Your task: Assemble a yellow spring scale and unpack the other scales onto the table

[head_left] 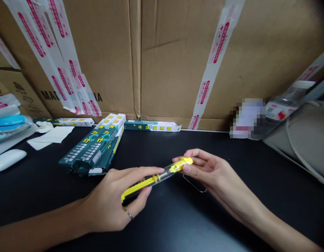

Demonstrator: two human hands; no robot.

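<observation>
A clear tubular spring scale (164, 174) with yellow inner parts is held at a slant above the black table. My left hand (122, 196) is closed around its lower left part, thumb below and fingers above. With thumb and fingers, my right hand (209, 168) pinches the yellow cap (181, 164) at the upper right end. A thin metal wire loop (195, 183) shows just under my right hand; whether it hangs from the cap or lies on the table I cannot tell. A small silvery curve (127, 212) shows by my left fingers.
Green and white printed boxes (96, 143) are stacked left of centre, with another box (153, 126) behind. A large cardboard carton (164, 70) walls off the back. Left are a white mouse-like object (9, 160) and paper (50, 137); right, a plastic bottle (280, 108) and a grey bag-like item (306, 140).
</observation>
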